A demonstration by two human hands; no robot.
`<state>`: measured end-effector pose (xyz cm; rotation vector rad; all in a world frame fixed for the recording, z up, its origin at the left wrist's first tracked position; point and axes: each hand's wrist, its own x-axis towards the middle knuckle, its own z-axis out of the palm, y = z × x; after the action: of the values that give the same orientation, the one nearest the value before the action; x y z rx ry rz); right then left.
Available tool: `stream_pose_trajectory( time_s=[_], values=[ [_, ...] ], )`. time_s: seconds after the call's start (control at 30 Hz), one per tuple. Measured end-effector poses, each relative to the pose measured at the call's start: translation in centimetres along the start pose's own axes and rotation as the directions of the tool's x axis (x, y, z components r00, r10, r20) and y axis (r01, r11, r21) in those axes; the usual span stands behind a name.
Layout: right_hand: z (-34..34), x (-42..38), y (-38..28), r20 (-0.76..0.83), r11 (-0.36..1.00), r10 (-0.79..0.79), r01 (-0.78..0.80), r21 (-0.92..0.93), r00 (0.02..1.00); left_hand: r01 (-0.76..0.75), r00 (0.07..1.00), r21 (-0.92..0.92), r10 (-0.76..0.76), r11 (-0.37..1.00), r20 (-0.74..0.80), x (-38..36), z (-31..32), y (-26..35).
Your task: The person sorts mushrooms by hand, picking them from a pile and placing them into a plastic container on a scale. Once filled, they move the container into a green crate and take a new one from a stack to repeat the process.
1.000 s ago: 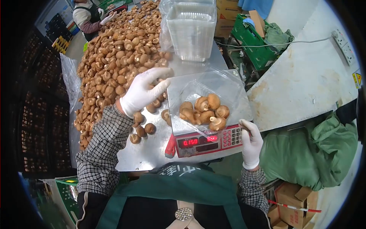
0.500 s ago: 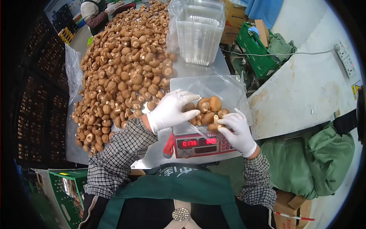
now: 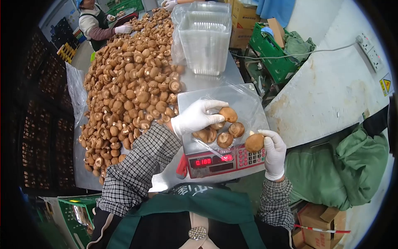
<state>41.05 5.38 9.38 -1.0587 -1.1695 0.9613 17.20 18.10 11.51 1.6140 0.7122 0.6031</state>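
My gloved left hand (image 3: 199,118) reaches over a clear plastic tray (image 3: 244,99) and grips a brown mushroom (image 3: 229,114) at its fingertips. Between thumb and fingers, my gloved right hand (image 3: 274,155) pinches another mushroom (image 3: 254,142), held over the tray's right front side with its cap facing me. Several loose mushrooms (image 3: 224,140) lie in the tray, some partly hidden by my left hand. Beneath the tray is a red weighing scale (image 3: 219,166) with a metal plate; its lit display shows 0.180.
A large mushroom heap (image 3: 124,91) covers the table's left side. Stacked clear trays (image 3: 205,41) stand behind the scale. Across the table are a co-worker (image 3: 97,25) and another person's gloved hand (image 3: 169,5). Dark crates (image 3: 39,137) rise at left; green sacks (image 3: 336,170) lie at right.
My right hand has moved right and a little down, lifting a mushroom away from the others. My left hand now grips a mushroom at the back. The display went from 0.175 to 0.180.
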Motion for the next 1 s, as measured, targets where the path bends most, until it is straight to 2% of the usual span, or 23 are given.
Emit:
stream_pose_trajectory(
  time_s=[0.17, 0.23, 0.37, 0.47, 0.5, 0.53, 0.57, 0.6, 0.67, 0.7, 0.73, 0.77, 0.8, 0.83, 0.9, 0.93, 0.97, 1.0],
  values=[
    [1.1, 0.2, 0.0, 0.042, 0.996, 0.006, -0.010, 0.085, 0.999, 0.107, 0.994, -0.128, -0.106, 0.986, 0.009, -0.8, -0.2, 1.3],
    [1.7, 0.3, -0.4, 0.053, 0.989, -0.005, -0.003, 0.149, 0.999, 0.073, 0.997, -0.127, -0.076, 0.989, -0.020, -1.1, -0.3, 1.2],
    [1.6, 0.3, 0.2, 0.090, 0.975, -0.190, 0.199, -0.099, 0.978, 0.066, 0.998, -0.218, -0.069, 0.974, -0.005, -1.8, 0.6, 2.2],
    [1.5, 0.2, -0.6, 0.158, 0.924, -0.257, 0.290, -0.249, 0.953, -0.005, 1.000, -0.133, 0.001, 0.991, -0.029, -2.0, 1.9, 3.2],
    [1.6, 0.4, -1.3, 0.184, 0.870, -0.300, 0.348, -0.350, 0.936, -0.104, 0.993, 0.133, 0.110, 0.986, -0.045, -1.9, 2.6, 4.2],
    [1.7, 0.8, -2.3, 0.220, 0.806, -0.338, 0.402, -0.436, 0.915, -0.248, 0.966, 0.236, 0.258, 0.940, -0.012, -1.5, 3.3, 4.0],
    [2.0, 1.1, -2.8, 0.264, 0.734, -0.370, 0.455, -0.505, 0.891, -0.290, 0.954, 0.310, 0.298, 0.906, 0.020, -1.6, 4.1, 4.4],
    [1.5, 1.0, -2.8, 0.281, 0.708, -0.326, 0.430, -0.560, 0.903, -0.324, 0.943, 0.383, 0.330, 0.865, 0.051, -1.9, 4.9, 5.5],
    [0.1, 0.8, -2.8, 0.266, 0.732, -0.327, 0.421, -0.535, 0.907, -0.197, 0.980, 0.278, 0.188, 0.940, 0.058, -2.3, 5.0, 7.1],
    [-1.1, 0.4, -2.5, 0.133, 0.807, -0.318, 0.342, -0.481, 0.939, -0.142, 0.989, 0.134, 0.145, 0.981, -0.013, -3.0, 4.1, 7.6],
    [-2.5, -0.2, -2.2, -0.007, 0.873, -0.288, 0.259, -0.414, 0.958, -0.221, 0.946, 0.304, 0.279, 0.927, -0.164, -3.8, 2.6, 8.7],
    [-3.8, -0.4, -2.6, -0.103, 0.881, -0.256, 0.187, -0.435, 0.961, -0.253, 0.929, 0.184, 0.292, 0.950, -0.228, -4.3, -0.2, 8.6],
    [-5.5, -0.4, -3.0, -0.199, 0.885, -0.225, 0.115, -0.451, 0.954, -0.228, 0.888, 0.138, 0.264, 0.964, -0.376, -6.2, -2.3, 9.9],
    [-8.1, -0.4, -1.9, -0.232, 0.871, -0.227, 0.090, -0.483, 0.946, -0.234, 0.819, 0.236, 0.322, 0.943, -0.474, -7.3, -4.9, 9.2],
    [-12.6, -0.3, 1.7, -0.310, 0.854, -0.186, -0.003, -0.520, 0.932, -0.112, 0.688, 0.184, 0.209, 0.977, -0.695, -10.1, -7.7, 7.4],
    [-14.2, -0.2, 3.9, -0.343, 0.846, -0.140, -0.067, -0.528, 0.929, -0.020, 0.656, 0.182, 0.150, 0.983, -0.740, -11.4, -8.4, 6.2],
    [-16.0, -0.1, 6.4, -0.377, 0.834, -0.097, -0.131, -0.536, 0.921, 0.004, 0.668, 0.117, 0.084, 0.993, -0.739, -12.7, -8.4, 5.3],
    [-18.4, 0.0, 9.3, -0.259, 0.716, -0.081, -0.124, -0.687, 0.962, 0.032, 0.662, 0.105, 0.058, 0.994, -0.747, -13.7, -9.0, 2.5]
  ],
)
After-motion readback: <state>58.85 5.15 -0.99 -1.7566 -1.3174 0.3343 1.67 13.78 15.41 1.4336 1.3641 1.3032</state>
